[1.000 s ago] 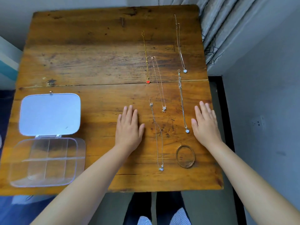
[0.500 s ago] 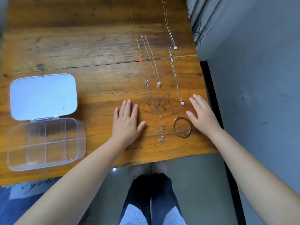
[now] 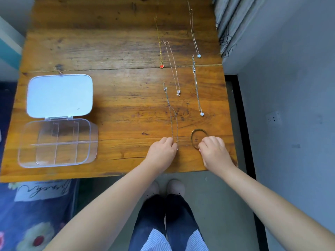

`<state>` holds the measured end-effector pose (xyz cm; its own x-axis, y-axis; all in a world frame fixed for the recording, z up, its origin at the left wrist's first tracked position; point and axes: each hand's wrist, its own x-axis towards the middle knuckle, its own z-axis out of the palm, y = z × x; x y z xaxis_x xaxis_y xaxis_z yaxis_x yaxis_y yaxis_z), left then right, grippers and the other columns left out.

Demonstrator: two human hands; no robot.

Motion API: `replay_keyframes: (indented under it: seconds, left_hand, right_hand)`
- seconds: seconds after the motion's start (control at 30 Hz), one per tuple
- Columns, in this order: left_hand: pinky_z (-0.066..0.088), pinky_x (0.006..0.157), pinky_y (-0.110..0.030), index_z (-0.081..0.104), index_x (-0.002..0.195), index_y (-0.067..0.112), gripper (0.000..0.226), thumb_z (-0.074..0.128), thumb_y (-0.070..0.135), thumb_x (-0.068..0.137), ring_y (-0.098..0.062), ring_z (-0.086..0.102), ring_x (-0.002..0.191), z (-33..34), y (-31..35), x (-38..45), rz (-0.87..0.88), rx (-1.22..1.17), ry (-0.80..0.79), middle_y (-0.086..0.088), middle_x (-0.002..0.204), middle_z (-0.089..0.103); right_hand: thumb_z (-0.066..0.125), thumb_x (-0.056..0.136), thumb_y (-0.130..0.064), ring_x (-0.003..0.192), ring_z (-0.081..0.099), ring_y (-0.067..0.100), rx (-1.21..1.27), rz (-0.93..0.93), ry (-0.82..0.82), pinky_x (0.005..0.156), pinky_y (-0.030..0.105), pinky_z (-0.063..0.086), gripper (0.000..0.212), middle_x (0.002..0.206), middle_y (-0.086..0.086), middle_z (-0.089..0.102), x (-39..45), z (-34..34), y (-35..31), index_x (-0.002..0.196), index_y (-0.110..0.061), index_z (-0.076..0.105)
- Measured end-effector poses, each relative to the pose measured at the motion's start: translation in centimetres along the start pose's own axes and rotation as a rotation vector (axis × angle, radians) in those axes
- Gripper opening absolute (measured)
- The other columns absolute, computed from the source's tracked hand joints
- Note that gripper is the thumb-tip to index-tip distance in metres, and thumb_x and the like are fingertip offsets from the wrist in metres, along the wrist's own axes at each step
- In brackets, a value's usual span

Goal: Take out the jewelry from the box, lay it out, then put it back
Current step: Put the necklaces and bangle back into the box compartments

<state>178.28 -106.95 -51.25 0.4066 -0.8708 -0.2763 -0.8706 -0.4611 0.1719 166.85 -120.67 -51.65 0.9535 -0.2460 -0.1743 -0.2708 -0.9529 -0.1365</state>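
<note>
Several thin necklaces lie stretched out on the right half of the wooden table [image 3: 116, 109]. One has a red heart pendant [image 3: 161, 66]. My left hand [image 3: 162, 151] pinches the near end of a silver necklace [image 3: 172, 116]. My right hand [image 3: 213, 151] closes on the near rim of a gold bangle [image 3: 196, 135]. The clear plastic jewelry box [image 3: 58, 142] sits at the table's left with its compartments bare and its white lid [image 3: 59, 96] flipped back.
The table's near edge runs just below my hands. A grey curtain [image 3: 232, 24] hangs at the far right corner, with a wall and socket [image 3: 273, 119] to the right. A floral rug [image 3: 32, 214] lies at lower left. My legs stand below the table.
Both hands were flat and open on the table; they have slid toward the near edge and curled, the left onto the silver necklace's end, the right onto the bangle.
</note>
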Motion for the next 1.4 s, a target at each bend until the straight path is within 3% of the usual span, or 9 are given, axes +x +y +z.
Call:
replay_keyframes:
  seconds: [0.1,0.17,0.37,0.57,0.73,0.83,0.97,1.13,1.4]
  left_hand:
    - [0.051,0.066,-0.03,0.063,0.095,0.001,0.026,0.072,0.008,0.072,-0.029,0.062,0.089,-0.1,0.6,0.2,-0.043,-0.008,-0.071,-0.015,0.096,0.063]
    - [0.044,0.087,-0.037,0.05,0.115,0.001,0.022,0.043,0.005,0.094,-0.032,0.048,0.112,-0.1,0.6,-0.2,-0.232,-0.207,-0.111,-0.016,0.12,0.05]
    - [0.029,0.094,-0.022,0.05,0.09,0.006,0.015,0.038,0.002,0.099,-0.025,0.039,0.125,-4.1,-2.3,-4.1,-0.546,-0.977,0.276,-0.017,0.132,0.042]
    - [0.032,0.093,-0.025,0.044,0.074,0.017,0.036,0.027,-0.001,0.1,-0.01,0.052,0.106,-10.3,-8.9,-11.0,-0.502,-1.743,0.405,0.007,0.099,0.063]
    - [0.044,0.075,-0.024,0.044,0.071,0.015,0.039,0.024,-0.001,0.101,0.001,0.065,0.056,-12.9,-15.3,-16.2,-0.51,-1.917,0.622,0.012,0.049,0.065]
    - [0.044,0.076,-0.025,0.042,0.071,0.015,0.039,0.023,-0.001,0.101,-0.001,0.06,0.05,-13.6,-18.6,-19.3,-0.476,-1.986,0.634,0.012,0.046,0.058]
    - [0.047,0.081,-0.026,0.041,0.071,0.016,0.037,0.023,0.003,0.101,-0.001,0.056,0.049,-14.1,-23.4,-23.3,-0.411,-2.065,0.627,0.012,0.048,0.053]
    - [0.054,0.074,-0.022,0.042,0.07,0.016,0.037,0.025,0.005,0.101,-0.001,0.057,0.051,-16.0,-28.0,-24.9,-0.293,-2.101,0.605,0.011,0.049,0.054]
    - [0.047,0.08,-0.028,0.046,0.073,0.017,0.037,0.027,0.004,0.102,-0.002,0.062,0.057,-17.2,-28.3,-21.2,-0.276,-2.085,0.341,0.011,0.054,0.059]
  right_hand:
    - [0.077,0.052,0.01,0.059,0.061,0.03,0.013,0.047,-0.039,0.057,0.036,0.053,0.024,0.062,0.011,0.063,0.2,-0.9,0.1,0.062,-0.003,0.059]
    - [0.064,0.075,0.006,0.077,0.061,0.036,0.117,0.105,-0.045,0.071,0.041,0.05,0.006,0.077,0.017,0.066,0.3,-1.8,-0.1,0.076,0.001,0.06]
    - [0.044,0.091,0.001,0.104,0.052,0.037,0.425,0.082,0.042,0.09,0.041,0.038,0.016,0.102,0.024,0.062,2.0,-5.2,-3.7,0.097,0.009,0.057]
    - [0.043,0.093,0.0,0.082,0.046,0.023,0.709,-0.004,0.049,0.064,0.019,0.025,0.015,0.089,0.015,0.057,5.3,-8.9,-12.6,0.097,0.007,0.055]
    - [0.043,0.093,-0.001,0.086,0.055,0.022,0.81,-0.026,0.021,0.077,0.035,0.043,0.014,0.09,0.016,0.065,7.6,-10.3,-19.9,0.097,0.005,0.055]
    - [0.044,0.093,-0.001,0.092,0.06,0.032,0.811,-0.013,0.006,0.084,0.041,0.046,0.013,0.096,0.023,0.068,8.5,-10.2,-23.9,0.096,0.005,0.055]
    - [0.044,0.093,-0.001,0.089,0.059,0.026,0.76,0.035,-0.005,0.074,0.029,0.041,0.014,0.099,0.023,0.068,9.9,-9.2,-28.7,0.098,0.006,0.055]
    - [0.045,0.093,-0.002,0.098,0.061,0.036,0.715,0.119,0.008,0.082,0.043,0.047,0.014,0.1,0.026,0.067,11.4,-8.4,-32.6,0.097,0.007,0.056]
    - [0.045,0.091,0.0,0.092,0.058,0.038,0.687,0.252,0.076,0.07,0.03,0.037,0.013,0.096,0.028,0.067,12.0,-8.1,-32.9,0.093,0.005,0.057]
